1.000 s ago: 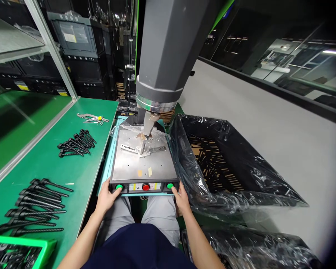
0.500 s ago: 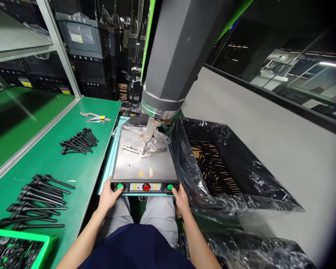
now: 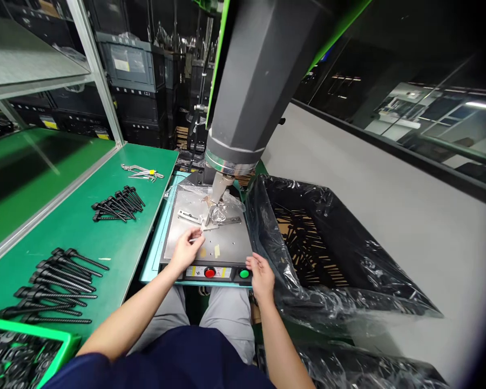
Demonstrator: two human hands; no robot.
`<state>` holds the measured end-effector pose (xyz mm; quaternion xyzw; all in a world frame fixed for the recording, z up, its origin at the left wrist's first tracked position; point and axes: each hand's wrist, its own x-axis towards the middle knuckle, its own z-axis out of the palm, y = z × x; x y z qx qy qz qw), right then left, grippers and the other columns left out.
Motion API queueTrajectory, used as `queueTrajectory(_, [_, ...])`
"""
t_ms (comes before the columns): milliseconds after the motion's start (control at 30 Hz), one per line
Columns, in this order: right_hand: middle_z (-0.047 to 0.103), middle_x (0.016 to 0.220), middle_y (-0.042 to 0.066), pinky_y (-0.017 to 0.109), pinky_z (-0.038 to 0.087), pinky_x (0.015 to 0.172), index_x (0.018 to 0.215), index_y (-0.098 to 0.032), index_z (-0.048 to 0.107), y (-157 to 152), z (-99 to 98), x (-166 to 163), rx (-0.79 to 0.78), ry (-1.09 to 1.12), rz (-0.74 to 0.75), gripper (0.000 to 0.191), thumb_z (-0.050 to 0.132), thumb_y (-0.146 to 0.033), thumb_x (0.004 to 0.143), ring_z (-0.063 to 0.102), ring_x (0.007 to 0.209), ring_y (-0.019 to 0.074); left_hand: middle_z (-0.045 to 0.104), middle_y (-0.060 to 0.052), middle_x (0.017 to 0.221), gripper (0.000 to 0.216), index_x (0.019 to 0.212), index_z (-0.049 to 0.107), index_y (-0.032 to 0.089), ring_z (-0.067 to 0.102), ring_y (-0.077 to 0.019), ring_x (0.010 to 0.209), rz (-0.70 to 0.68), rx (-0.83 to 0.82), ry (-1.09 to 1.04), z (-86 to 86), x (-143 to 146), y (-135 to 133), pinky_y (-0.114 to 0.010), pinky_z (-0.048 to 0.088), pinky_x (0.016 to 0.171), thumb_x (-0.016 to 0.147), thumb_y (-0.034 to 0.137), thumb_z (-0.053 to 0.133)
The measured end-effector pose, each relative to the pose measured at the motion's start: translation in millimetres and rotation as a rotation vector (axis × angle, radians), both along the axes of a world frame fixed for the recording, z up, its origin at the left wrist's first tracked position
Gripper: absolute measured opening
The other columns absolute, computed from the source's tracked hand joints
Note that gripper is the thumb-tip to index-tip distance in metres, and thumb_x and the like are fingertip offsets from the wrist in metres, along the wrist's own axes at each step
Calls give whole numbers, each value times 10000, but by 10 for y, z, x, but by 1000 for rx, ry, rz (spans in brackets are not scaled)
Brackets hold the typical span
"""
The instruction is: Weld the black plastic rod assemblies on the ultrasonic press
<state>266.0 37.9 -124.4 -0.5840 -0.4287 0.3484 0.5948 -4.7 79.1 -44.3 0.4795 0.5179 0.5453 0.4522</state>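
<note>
My left hand (image 3: 187, 249) is over the metal plate (image 3: 230, 246) of a bench machine. Its fingers are half bent, with a gap at the thumb, just short of the small metal fixture (image 3: 209, 224); I see nothing in them. Above the fixture the machine's tapered tool head (image 3: 219, 186) points down, with clear plastic film (image 3: 227, 208) around it. My right hand (image 3: 263, 276) is at the plate's front right corner, fingers loosely bent and apart, beside the green button (image 3: 244, 274). A red button (image 3: 209, 272) sits mid-panel. My left forearm and hand cover the left green button.
Black bolt-like parts with large heads (image 3: 65, 275) lie in groups on the green table (image 3: 117, 254) at left, with pliers and hex keys (image 3: 141, 172) behind. A green bin (image 3: 67, 343) holds black rings. Right stands a film-lined black box (image 3: 340, 237) with long dark parts.
My left hand has left the left green button and moved up and inward over the plate towards the fixture. My right hand has lifted slightly off the right green button.
</note>
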Motion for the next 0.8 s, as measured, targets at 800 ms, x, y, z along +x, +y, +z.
queueTrajectory(800, [662, 1183, 125, 395, 452, 998, 1151, -165, 663, 1829, 1062, -1059, 240, -516, 372, 369, 549, -374, 869, 601, 1111, 253, 634, 9, 595, 278, 716, 590, 161, 577, -98, 531, 45, -65, -458, 527, 538, 648, -208, 412, 526, 630, 347, 778])
